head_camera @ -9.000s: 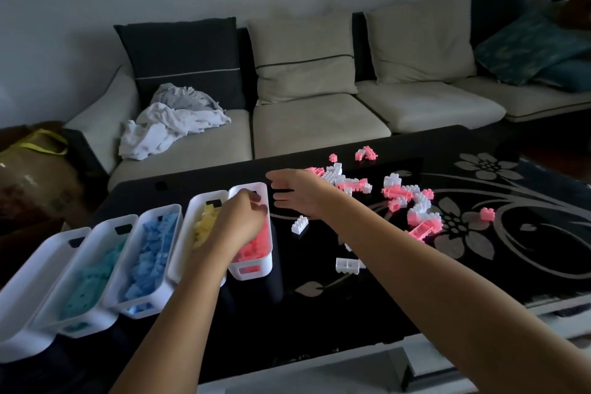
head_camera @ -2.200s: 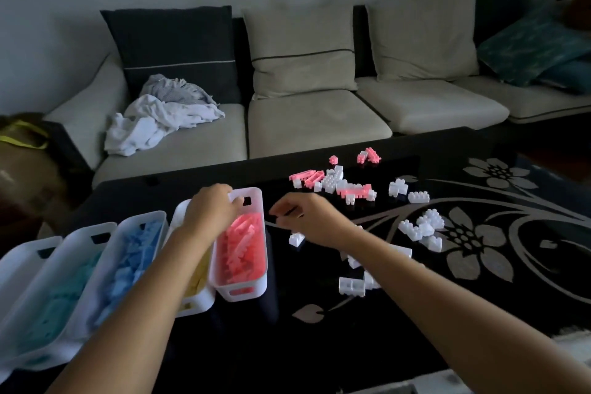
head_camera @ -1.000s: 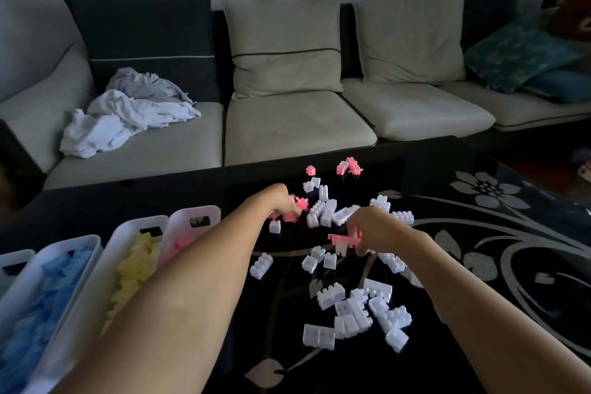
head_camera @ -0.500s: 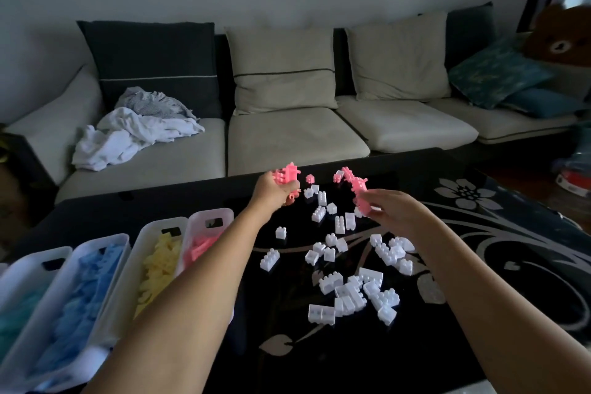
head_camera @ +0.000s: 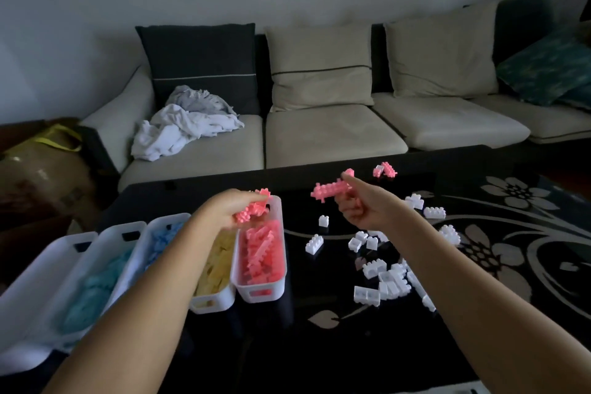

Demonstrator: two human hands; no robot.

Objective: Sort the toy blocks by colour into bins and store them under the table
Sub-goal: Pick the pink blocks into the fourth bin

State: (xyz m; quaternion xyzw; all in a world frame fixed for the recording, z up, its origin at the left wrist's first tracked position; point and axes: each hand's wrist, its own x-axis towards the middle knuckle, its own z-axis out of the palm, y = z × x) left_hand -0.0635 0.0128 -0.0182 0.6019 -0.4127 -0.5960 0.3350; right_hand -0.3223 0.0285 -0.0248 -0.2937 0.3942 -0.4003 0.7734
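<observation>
Clock: the desk (head_camera: 351,345) is the face, with 6 nearest the wearer.
Left hand (head_camera: 224,211): fingers curled down around a clump of pink blocks (head_camera: 252,213), held just over the far end of the pink bin (head_camera: 279,289).
Right hand (head_camera: 367,211): raised over the desk centre, thumb and curled fingers pinching a joined pink strip (head_camera: 329,190) that points toward 9.
Pink bin: at about 8, rightmost in a row of white bins, and filled with pink blocks.
Other bins: toward 9 and touching side by side are the yellow bin (head_camera: 225,301), blue bin (head_camera: 166,221) and teal bin (head_camera: 118,229), each holding blocks of its colour.
White blocks (head_camera: 390,278): scattered loose from the centre toward 4, partly under the right forearm.
Loose pink pieces (head_camera: 385,169): a few at 12, near the far edge.
Sofa (head_camera: 332,134): beyond 12, cream with dark and cream cushions.
Cloth (head_camera: 185,128): crumpled and white, on the sofa seat toward 10.
</observation>
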